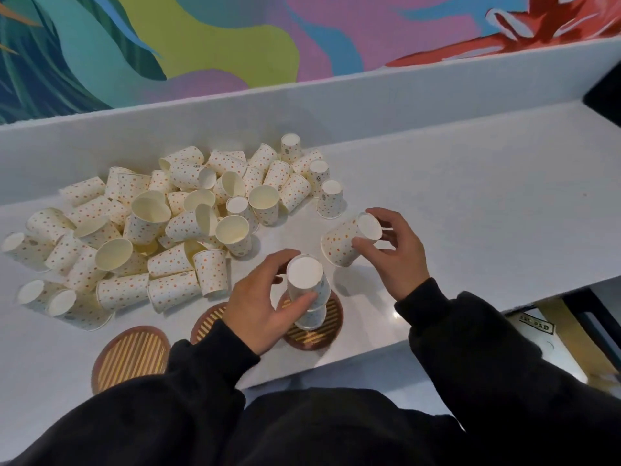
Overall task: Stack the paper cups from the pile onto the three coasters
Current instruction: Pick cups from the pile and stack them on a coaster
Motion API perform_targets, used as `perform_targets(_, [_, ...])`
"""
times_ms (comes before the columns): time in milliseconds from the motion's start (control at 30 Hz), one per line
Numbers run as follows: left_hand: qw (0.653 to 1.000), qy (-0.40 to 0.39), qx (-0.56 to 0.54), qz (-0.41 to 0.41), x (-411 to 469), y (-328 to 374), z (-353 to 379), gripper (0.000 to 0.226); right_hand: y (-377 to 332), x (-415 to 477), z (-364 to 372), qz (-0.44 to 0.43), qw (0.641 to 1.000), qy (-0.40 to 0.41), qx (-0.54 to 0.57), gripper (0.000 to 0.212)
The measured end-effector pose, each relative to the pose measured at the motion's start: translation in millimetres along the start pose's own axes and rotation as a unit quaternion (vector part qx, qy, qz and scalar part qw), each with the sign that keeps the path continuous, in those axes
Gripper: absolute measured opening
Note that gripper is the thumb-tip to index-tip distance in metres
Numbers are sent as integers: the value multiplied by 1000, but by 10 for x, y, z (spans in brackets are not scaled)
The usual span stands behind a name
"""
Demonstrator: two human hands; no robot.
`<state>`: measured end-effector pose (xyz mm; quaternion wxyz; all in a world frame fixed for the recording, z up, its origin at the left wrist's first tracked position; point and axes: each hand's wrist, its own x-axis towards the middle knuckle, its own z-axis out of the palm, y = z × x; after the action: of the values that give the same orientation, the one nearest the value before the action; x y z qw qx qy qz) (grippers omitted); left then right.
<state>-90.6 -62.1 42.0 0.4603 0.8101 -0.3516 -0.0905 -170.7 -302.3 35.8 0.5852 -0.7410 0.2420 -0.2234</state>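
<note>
Gripping cup stack (306, 277) on coaster (333, 319), left hand (262, 309); loose cup (344, 243), right hand (395, 252)

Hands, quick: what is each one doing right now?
Left hand: grips the stack of cups standing upside down on the right coaster.
Right hand: holds a single dotted cup, tilted.

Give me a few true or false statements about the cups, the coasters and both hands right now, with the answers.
1. The left hand grips a stack of upside-down cups standing on the rightmost coaster. True.
2. The right hand holds nothing. False: it holds a tilted dotted cup.
3. The leftmost coaster carries cups. False: it is bare.
4. The loose cup pile lies on the white counter. True.
</note>
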Motion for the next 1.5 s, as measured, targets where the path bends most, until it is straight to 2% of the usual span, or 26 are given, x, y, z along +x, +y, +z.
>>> perform_targets(233, [995, -65, 64, -30, -153, -300, 315, 61, -221, -221, 28, -72, 997, -9, -2, 52])
perform_targets(433, [992, -74, 70, -77, -199, -522, 460, 63, -277, -340, 86, -142, 987, -29, -64, 57])
perform_targets(700, [985, -94, 56, -132, -242, -714, 572, 74, -111, -473, 194, -191, 970, -80, -126, 55])
perform_targets(867, [980, -105, 75, -153, -269, -852, 671, 79, 70, -521, 312, -183, 958, -129, -176, 58])
perform_targets(967, [979, -105, 91, -147, -246, -888, 692, 74, 171, -539, 357, -178, 950, -154, -206, 59])
perform_targets(1500, [978, -98, 90, -159, -216, -917, 696, 78, 532, -550, 511, -120, 942, -197, -245, 59])
